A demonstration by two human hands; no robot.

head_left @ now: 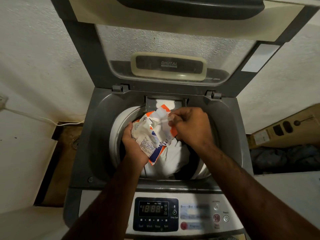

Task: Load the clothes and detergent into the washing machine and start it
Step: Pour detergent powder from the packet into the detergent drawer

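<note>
A grey top-loading washing machine (81, 153) stands below me with its lid (166, 49) raised. White and dark clothes (171, 161) fill the drum. Over the drum I hold a crumpled white, orange and blue detergent packet (152, 134). My left hand (133, 144) grips its lower left side. My right hand (188, 127) pinches its torn top edge. White powder lies in the detergent drawer (164, 102) at the back of the opening. The control panel (155, 213) at the front shows a dim digit display, with a start button (216, 218) and a power button (226, 218) on its right.
White walls close in on the left and right. A white cable (43, 119) runs along the left wall. A floor drain (75, 144) lies left of the machine. A cardboard box (285, 129) and dark cloth (285, 156) sit to the right.
</note>
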